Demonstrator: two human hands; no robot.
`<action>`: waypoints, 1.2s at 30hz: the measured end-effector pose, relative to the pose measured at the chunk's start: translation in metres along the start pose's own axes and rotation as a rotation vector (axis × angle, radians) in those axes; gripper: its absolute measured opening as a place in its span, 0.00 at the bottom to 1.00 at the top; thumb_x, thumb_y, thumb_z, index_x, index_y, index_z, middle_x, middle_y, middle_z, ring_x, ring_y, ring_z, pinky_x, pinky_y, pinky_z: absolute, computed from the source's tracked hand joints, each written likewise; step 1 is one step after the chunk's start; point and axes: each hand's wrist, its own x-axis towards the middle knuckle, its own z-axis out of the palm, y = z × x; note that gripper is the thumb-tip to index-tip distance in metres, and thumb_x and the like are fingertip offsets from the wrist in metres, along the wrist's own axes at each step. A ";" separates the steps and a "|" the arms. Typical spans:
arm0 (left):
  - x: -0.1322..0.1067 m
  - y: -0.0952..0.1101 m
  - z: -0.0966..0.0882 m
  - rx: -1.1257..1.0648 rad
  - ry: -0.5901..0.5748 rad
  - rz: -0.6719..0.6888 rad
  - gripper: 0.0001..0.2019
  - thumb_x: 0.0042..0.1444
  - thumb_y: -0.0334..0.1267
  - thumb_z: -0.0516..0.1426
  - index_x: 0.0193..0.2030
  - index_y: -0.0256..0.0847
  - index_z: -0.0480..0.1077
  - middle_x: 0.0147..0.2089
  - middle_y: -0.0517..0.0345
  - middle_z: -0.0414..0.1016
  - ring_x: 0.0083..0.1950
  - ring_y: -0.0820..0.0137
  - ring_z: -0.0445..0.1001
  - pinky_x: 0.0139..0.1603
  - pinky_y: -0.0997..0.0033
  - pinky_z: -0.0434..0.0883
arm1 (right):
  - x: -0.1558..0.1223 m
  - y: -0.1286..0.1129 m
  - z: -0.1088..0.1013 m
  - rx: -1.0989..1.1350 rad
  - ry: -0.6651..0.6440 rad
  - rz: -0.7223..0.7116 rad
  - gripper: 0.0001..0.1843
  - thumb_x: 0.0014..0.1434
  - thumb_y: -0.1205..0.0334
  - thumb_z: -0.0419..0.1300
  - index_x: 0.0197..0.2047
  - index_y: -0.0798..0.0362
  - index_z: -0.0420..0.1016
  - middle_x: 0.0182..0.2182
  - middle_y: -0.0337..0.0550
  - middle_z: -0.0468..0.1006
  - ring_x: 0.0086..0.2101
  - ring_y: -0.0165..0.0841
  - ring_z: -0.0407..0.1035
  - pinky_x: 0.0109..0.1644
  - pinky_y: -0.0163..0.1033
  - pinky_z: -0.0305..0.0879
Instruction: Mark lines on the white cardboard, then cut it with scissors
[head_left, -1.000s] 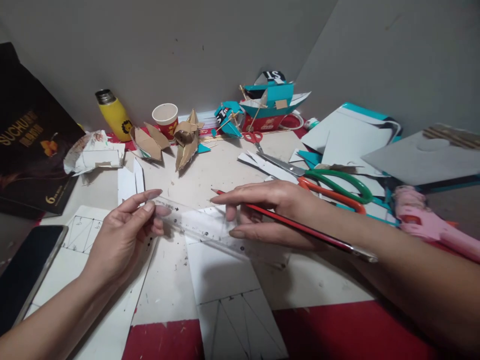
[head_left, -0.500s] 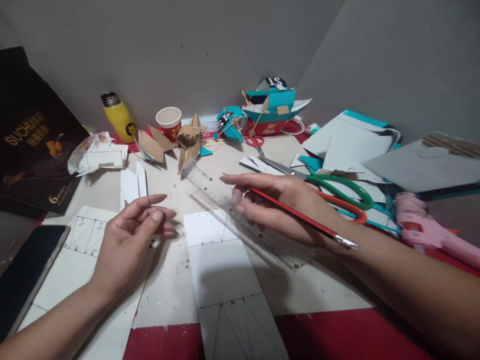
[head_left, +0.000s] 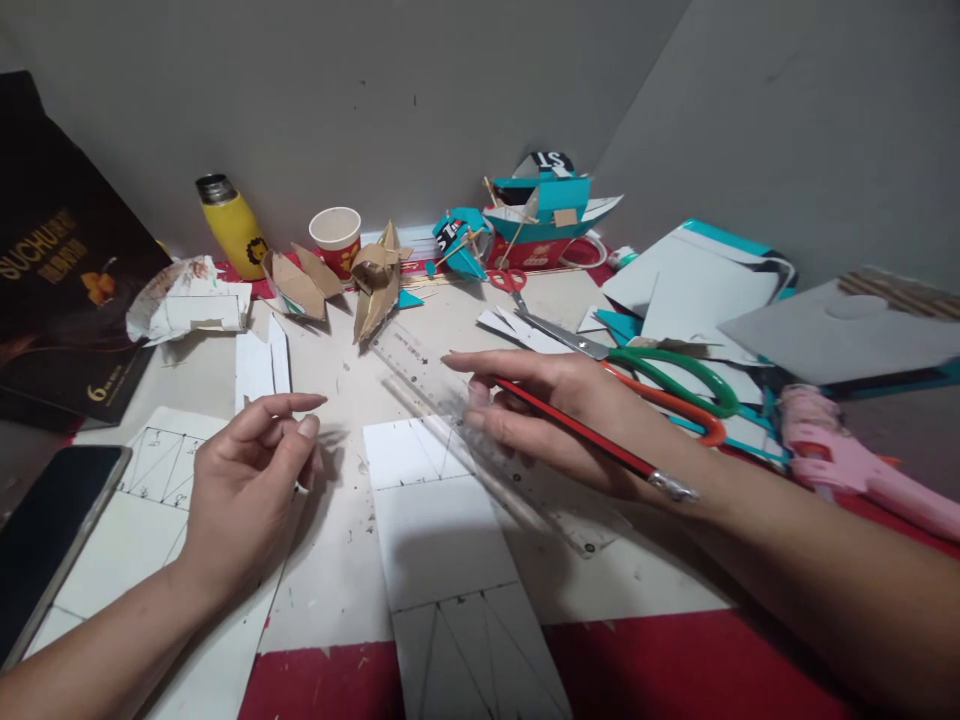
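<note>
Slanting across the marked card (head_left: pixel 442 550), a clear ruler (head_left: pixel 517 480) is gripped with a red pencil (head_left: pixel 577 430) by the nearly closed right hand (head_left: pixel 555 400). The left hand (head_left: pixel 251 465), half-curled and empty, is over a lined sheet (head_left: pixel 120 545); scissors (head_left: pixel 570 335) lie far right.

clear ruler (head_left: pixel 442 400) aslant above lined card (head_left: pixel 442 540)

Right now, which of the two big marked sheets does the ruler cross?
The middle sheet: the ruler overlaps its far end. The other marked sheet lies left, beside the phone.
</note>
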 end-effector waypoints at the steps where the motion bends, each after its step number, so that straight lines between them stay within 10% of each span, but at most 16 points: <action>1: -0.001 0.000 0.000 0.030 0.009 0.023 0.06 0.58 0.38 0.61 0.42 0.43 0.76 0.19 0.68 0.67 0.22 0.75 0.65 0.28 0.76 0.66 | 0.000 0.000 0.000 -0.005 -0.008 -0.009 0.22 0.63 0.62 0.57 0.59 0.57 0.72 0.29 0.40 0.73 0.24 0.30 0.67 0.29 0.36 0.66; 9: -0.006 -0.009 -0.002 0.083 0.034 0.280 0.20 0.57 0.36 0.63 0.57 0.51 0.70 0.58 0.57 0.71 0.51 0.65 0.73 0.54 0.66 0.69 | 0.002 0.006 -0.004 -0.011 -0.235 -0.329 0.19 0.67 0.66 0.54 0.59 0.58 0.73 0.35 0.44 0.75 0.34 0.31 0.69 0.39 0.35 0.66; 17: -0.012 -0.009 -0.001 0.083 -0.282 0.144 0.06 0.59 0.38 0.61 0.43 0.45 0.74 0.26 0.61 0.75 0.25 0.72 0.70 0.28 0.71 0.66 | 0.004 0.008 -0.007 -0.091 -0.346 -0.416 0.17 0.68 0.66 0.53 0.57 0.57 0.74 0.39 0.48 0.78 0.38 0.32 0.73 0.42 0.36 0.66; 24: -0.013 -0.010 0.008 -0.438 -0.325 -0.244 0.09 0.59 0.43 0.61 0.39 0.41 0.70 0.23 0.62 0.74 0.22 0.75 0.71 0.28 0.73 0.70 | 0.003 0.012 -0.007 -0.328 -0.221 -0.448 0.18 0.64 0.60 0.58 0.57 0.49 0.73 0.40 0.48 0.81 0.37 0.39 0.78 0.38 0.41 0.73; 30: -0.010 -0.018 0.011 -0.508 -0.292 -0.277 0.14 0.57 0.49 0.60 0.38 0.41 0.67 0.22 0.57 0.76 0.19 0.73 0.72 0.24 0.72 0.70 | 0.005 0.037 0.008 -0.466 -0.016 -0.653 0.27 0.62 0.48 0.58 0.64 0.36 0.62 0.45 0.48 0.82 0.41 0.50 0.78 0.33 0.52 0.77; 36: -0.012 -0.008 0.007 -0.383 -0.349 -0.228 0.09 0.52 0.39 0.63 0.26 0.39 0.70 0.23 0.59 0.73 0.23 0.76 0.67 0.25 0.76 0.64 | 0.011 0.028 0.001 -0.516 0.002 -0.659 0.18 0.66 0.57 0.54 0.59 0.41 0.67 0.39 0.49 0.80 0.37 0.45 0.76 0.38 0.52 0.73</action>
